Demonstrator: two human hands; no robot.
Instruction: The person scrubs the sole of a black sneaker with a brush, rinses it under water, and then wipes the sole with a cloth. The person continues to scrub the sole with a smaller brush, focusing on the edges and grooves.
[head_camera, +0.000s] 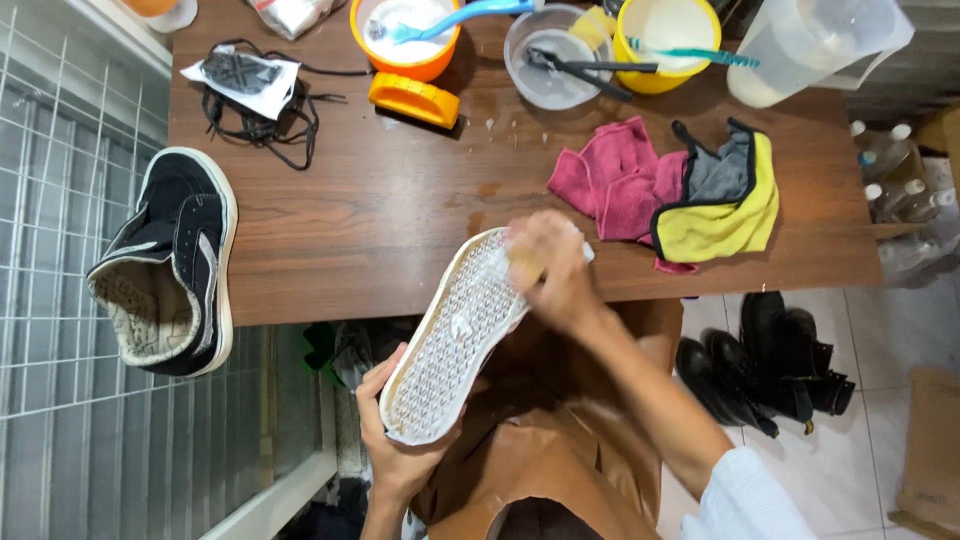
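Left hand (400, 440) has its grip clamped on the heel of a shoe (455, 335), sole up, over the table (400, 200) edge. Right hand (550, 270) clamps a brush (527, 268) against the toe, far from that grip.

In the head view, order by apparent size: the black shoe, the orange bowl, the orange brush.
1. black shoe
2. orange bowl, partly cut off by the frame
3. orange brush

Bare table (400, 200) lies open between black shoe (170, 265) and cloths (665, 190); bowls (545, 60) crowd the far edge
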